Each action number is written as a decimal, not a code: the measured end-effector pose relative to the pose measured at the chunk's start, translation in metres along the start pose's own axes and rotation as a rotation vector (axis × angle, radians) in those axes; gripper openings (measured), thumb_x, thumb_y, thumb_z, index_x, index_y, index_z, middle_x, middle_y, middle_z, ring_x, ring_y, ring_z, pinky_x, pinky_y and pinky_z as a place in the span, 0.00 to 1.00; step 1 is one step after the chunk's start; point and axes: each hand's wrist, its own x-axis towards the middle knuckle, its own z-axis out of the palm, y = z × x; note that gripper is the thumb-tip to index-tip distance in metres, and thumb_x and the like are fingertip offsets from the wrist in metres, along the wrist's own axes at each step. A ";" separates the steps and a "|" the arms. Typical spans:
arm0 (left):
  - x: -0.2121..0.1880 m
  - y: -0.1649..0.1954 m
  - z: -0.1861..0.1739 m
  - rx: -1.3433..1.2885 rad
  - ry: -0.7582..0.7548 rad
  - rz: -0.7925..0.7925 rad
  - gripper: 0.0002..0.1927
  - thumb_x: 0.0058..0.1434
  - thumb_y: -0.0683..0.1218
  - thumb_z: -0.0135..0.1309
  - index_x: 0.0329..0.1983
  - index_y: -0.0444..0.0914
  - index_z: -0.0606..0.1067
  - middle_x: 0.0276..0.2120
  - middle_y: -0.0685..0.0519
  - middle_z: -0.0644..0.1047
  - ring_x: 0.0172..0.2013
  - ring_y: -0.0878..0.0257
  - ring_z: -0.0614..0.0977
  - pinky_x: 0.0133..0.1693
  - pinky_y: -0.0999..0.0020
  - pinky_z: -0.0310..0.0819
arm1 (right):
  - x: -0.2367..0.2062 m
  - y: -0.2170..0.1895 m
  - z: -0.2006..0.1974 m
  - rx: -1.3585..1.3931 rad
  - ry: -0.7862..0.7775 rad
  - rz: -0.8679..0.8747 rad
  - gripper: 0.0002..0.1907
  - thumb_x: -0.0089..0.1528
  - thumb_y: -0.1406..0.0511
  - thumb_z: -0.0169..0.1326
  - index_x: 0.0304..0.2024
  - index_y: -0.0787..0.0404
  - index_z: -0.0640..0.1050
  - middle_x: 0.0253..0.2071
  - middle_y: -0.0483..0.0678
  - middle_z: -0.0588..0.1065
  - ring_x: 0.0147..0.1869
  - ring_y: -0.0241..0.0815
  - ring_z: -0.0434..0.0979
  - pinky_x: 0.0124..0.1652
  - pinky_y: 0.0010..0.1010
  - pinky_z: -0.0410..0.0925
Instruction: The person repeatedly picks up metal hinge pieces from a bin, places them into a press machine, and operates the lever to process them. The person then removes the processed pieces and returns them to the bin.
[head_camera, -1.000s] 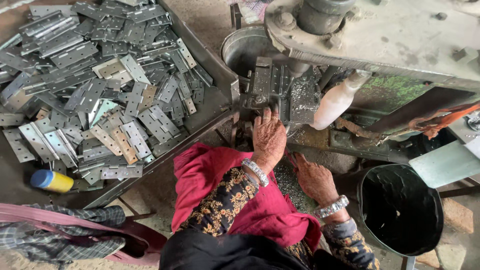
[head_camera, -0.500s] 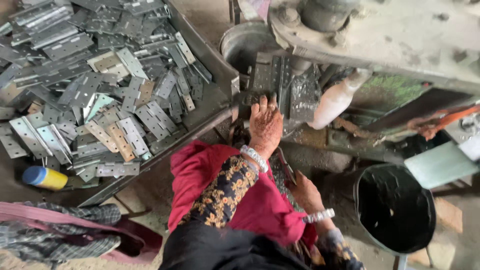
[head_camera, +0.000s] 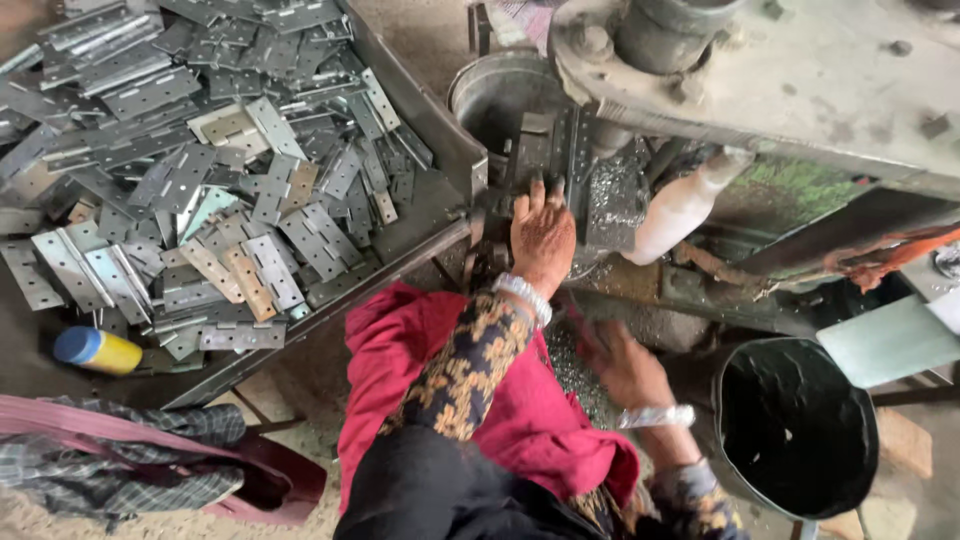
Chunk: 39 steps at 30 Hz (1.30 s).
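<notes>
Two hands are working: your left hand (head_camera: 542, 238) is reaching into the press (head_camera: 570, 160), fingers spread on a plate (head_camera: 532, 150) under the fingertips. Your right hand (head_camera: 622, 362) is hanging blurred below; I cannot tell its fingers.

Left hand (head_camera: 542, 235) at press die (head_camera: 560, 160); hinge tray (head_camera: 440, 125) beside.

Single head camera, looking steeply down, close over lap and workbench (head_camera: 820, 90)
</notes>
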 end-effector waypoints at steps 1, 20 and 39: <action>0.005 0.000 0.000 -0.021 0.048 -0.025 0.19 0.65 0.47 0.46 0.55 0.36 0.78 0.69 0.50 0.68 0.71 0.48 0.63 0.60 0.52 0.59 | 0.003 0.000 -0.003 -0.072 -0.021 0.045 0.30 0.58 0.52 0.58 0.57 0.60 0.70 0.41 0.64 0.79 0.45 0.67 0.79 0.40 0.54 0.71; 0.034 0.003 -0.012 -0.128 0.103 -0.093 0.20 0.68 0.48 0.43 0.58 0.36 0.76 0.71 0.50 0.65 0.72 0.48 0.59 0.65 0.49 0.54 | -0.015 0.002 0.028 -0.067 -0.041 0.097 0.30 0.61 0.48 0.59 0.57 0.58 0.69 0.46 0.64 0.79 0.51 0.67 0.79 0.46 0.54 0.72; -0.008 0.023 -0.017 -0.124 0.343 0.215 0.14 0.67 0.45 0.53 0.52 0.37 0.79 0.57 0.45 0.74 0.52 0.57 0.78 0.56 0.56 0.68 | -0.002 -0.097 -0.083 0.071 0.426 -0.124 0.28 0.62 0.55 0.60 0.61 0.58 0.70 0.52 0.52 0.77 0.53 0.53 0.80 0.46 0.47 0.71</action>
